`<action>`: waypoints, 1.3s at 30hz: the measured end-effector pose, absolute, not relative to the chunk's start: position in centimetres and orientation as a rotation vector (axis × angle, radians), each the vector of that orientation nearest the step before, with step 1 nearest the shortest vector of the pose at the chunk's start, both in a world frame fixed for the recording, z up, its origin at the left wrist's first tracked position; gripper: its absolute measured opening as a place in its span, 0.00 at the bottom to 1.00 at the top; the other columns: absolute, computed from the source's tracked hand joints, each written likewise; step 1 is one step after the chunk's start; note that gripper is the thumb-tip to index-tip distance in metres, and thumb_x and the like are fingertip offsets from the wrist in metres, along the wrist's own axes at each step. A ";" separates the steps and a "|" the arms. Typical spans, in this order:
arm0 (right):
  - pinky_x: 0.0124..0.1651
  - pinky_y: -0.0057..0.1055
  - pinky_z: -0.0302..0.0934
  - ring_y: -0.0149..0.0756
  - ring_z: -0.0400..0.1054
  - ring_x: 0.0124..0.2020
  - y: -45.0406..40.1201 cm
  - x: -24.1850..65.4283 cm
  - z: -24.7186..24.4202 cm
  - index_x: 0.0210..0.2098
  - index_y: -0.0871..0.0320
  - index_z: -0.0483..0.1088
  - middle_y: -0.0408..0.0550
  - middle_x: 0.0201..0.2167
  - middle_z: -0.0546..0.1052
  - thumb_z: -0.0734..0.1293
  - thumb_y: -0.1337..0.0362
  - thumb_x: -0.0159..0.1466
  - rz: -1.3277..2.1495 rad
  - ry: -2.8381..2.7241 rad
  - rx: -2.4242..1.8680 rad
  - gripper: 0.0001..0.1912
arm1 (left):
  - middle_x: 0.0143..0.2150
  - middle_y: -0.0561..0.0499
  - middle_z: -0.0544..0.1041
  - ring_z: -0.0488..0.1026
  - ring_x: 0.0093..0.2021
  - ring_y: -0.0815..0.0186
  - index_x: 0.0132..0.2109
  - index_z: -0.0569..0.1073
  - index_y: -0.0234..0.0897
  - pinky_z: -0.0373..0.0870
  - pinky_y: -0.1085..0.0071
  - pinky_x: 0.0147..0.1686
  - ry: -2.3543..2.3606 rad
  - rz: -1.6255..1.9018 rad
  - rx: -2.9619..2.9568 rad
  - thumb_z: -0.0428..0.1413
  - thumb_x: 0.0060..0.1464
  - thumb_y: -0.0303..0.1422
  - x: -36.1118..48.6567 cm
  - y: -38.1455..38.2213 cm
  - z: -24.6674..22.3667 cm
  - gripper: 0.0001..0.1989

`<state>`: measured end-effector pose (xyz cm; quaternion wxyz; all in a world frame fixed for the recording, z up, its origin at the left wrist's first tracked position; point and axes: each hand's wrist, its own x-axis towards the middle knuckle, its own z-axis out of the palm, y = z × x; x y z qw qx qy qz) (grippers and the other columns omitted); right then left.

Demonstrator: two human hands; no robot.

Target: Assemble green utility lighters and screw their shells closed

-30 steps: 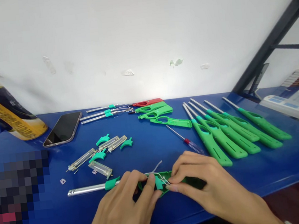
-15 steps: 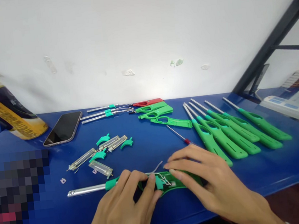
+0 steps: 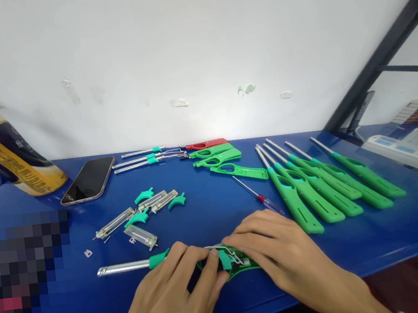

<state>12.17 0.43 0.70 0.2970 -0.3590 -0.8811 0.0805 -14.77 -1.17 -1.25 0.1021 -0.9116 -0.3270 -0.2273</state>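
Note:
A long-nosed gas lighter [image 3: 239,272] lies opened up near the table's front edge, its metal tube pointing left. White wires and a small metal piece show inside its green handle shell. My left hand [image 3: 177,284] is closed around the middle, thumb and fingers by the teal trigger [image 3: 225,260]. Over the handle's right end, my right hand [image 3: 278,249] is bent, its fingertips at the wires and the shell's far edge. Its palm side and the handle's end are hidden. Behind the right hand lies a screwdriver [image 3: 261,198] with a clear and red handle.
Clear fuel tanks [image 3: 115,222] and teal triggers [image 3: 144,195] lie left of centre. At the back are metal tubes with wires [image 3: 138,163] and green shells [image 3: 238,171]. Several closed green lighters [image 3: 296,202] lie right. A phone [image 3: 90,180] and yellow bottle [image 3: 21,151] stand left.
My right hand has moved slightly left, its fingers now closer to my left hand. The loose wire end that stuck up behind the shell now lies down along it. More of the screwdriver shows.

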 end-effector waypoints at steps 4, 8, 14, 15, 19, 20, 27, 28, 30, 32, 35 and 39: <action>0.53 0.38 0.69 0.36 0.75 0.47 0.3 12.2 0.5 0.59 0.51 0.75 0.42 0.49 0.82 0.66 0.72 0.78 0.213 -2.315 -0.964 0.15 | 0.51 0.48 0.80 0.76 0.46 0.59 0.54 0.82 0.44 0.81 0.63 0.39 -0.994 -0.701 -2.689 0.49 0.77 0.29 -14.6 -1.0 -1.1 0.16; 0.53 0.36 0.68 0.34 0.75 0.46 0.2 12.1 0.7 0.58 0.50 0.75 0.41 0.48 0.81 0.65 0.73 0.78 0.178 -2.277 -0.961 0.15 | 0.60 0.45 0.79 0.73 0.60 0.50 0.59 0.82 0.45 0.82 0.56 0.52 -0.955 -0.656 -2.668 0.48 0.76 0.28 -15.0 -1.0 -1.4 0.18; 0.51 0.37 0.69 0.34 0.77 0.44 0.1 11.9 1.2 0.57 0.48 0.76 0.40 0.46 0.82 0.65 0.70 0.78 0.156 -2.306 -0.987 0.14 | 0.59 0.49 0.82 0.77 0.56 0.54 0.64 0.79 0.44 0.82 0.57 0.53 -0.931 -0.626 -2.704 0.45 0.78 0.28 -15.4 -1.3 -2.0 0.21; 0.51 0.37 0.69 0.34 0.77 0.44 0.1 11.9 1.2 0.58 0.47 0.77 0.40 0.46 0.82 0.65 0.70 0.78 0.161 -2.310 -0.993 0.15 | 0.60 0.49 0.82 0.78 0.56 0.54 0.64 0.79 0.44 0.82 0.57 0.53 -0.935 -0.638 -2.696 0.45 0.78 0.28 -15.3 -1.4 -2.0 0.21; 0.50 0.38 0.71 0.37 0.77 0.45 0.1 12.0 1.3 0.61 0.47 0.77 0.43 0.48 0.82 0.64 0.71 0.78 0.192 -2.334 -1.015 0.18 | 0.60 0.49 0.82 0.80 0.56 0.54 0.65 0.78 0.45 0.82 0.55 0.55 -0.928 -0.627 -2.721 0.45 0.78 0.28 -15.2 -1.2 -1.7 0.21; 0.50 0.38 0.72 0.37 0.77 0.45 0.0 12.0 1.4 0.61 0.46 0.77 0.43 0.48 0.82 0.64 0.71 0.78 0.199 -2.338 -1.017 0.19 | 0.60 0.49 0.82 0.80 0.56 0.54 0.64 0.79 0.45 0.82 0.55 0.55 -0.932 -0.616 -2.732 0.45 0.78 0.28 -15.2 -1.2 -1.5 0.21; 0.50 0.38 0.72 0.37 0.78 0.45 -0.1 12.0 1.5 0.61 0.47 0.78 0.44 0.48 0.83 0.63 0.70 0.78 0.186 -2.336 -1.011 0.19 | 0.55 0.49 0.82 0.80 0.50 0.60 0.61 0.77 0.41 0.81 0.61 0.53 -1.005 -0.831 -2.755 0.48 0.78 0.30 -14.6 -1.2 -0.3 0.15; 0.50 0.38 0.72 0.37 0.78 0.45 -0.1 12.0 1.4 0.61 0.47 0.78 0.44 0.48 0.83 0.63 0.70 0.78 0.183 -2.334 -1.010 0.18 | 0.53 0.49 0.82 0.79 0.49 0.63 0.59 0.77 0.40 0.81 0.65 0.51 -1.060 -0.918 -2.740 0.51 0.77 0.29 -14.4 -1.2 -0.2 0.13; 0.49 0.38 0.73 0.38 0.78 0.45 0.0 12.0 1.4 0.60 0.47 0.78 0.44 0.48 0.83 0.64 0.70 0.78 0.173 -2.332 -1.003 0.18 | 0.52 0.50 0.80 0.77 0.50 0.66 0.58 0.76 0.41 0.78 0.70 0.53 -1.129 -1.048 -2.693 0.54 0.75 0.26 -14.4 -1.1 0.0 0.11; 0.50 0.38 0.73 0.37 0.78 0.45 0.0 12.0 1.4 0.60 0.48 0.78 0.43 0.48 0.83 0.64 0.71 0.78 0.174 -2.336 -0.997 0.18 | 0.55 0.51 0.80 0.75 0.55 0.66 0.59 0.76 0.43 0.74 0.71 0.59 -1.159 -1.072 -2.638 0.55 0.75 0.25 -14.9 -1.0 0.0 0.13; 0.50 0.38 0.72 0.37 0.79 0.46 0.0 12.1 1.4 0.60 0.48 0.78 0.43 0.49 0.83 0.64 0.71 0.78 0.173 -2.340 -0.996 0.18 | 0.57 0.54 0.79 0.74 0.60 0.67 0.61 0.76 0.46 0.68 0.71 0.67 -1.216 -1.026 -2.535 0.56 0.75 0.31 -16.1 -0.6 0.1 0.12; 0.51 0.37 0.72 0.37 0.79 0.46 -0.1 12.1 1.3 0.58 0.48 0.78 0.42 0.49 0.84 0.65 0.71 0.78 0.173 -2.343 -1.001 0.16 | 0.51 0.57 0.83 0.80 0.51 0.71 0.54 0.80 0.49 0.73 0.78 0.59 -1.263 -1.091 -2.500 0.53 0.78 0.38 -16.9 0.0 0.7 0.11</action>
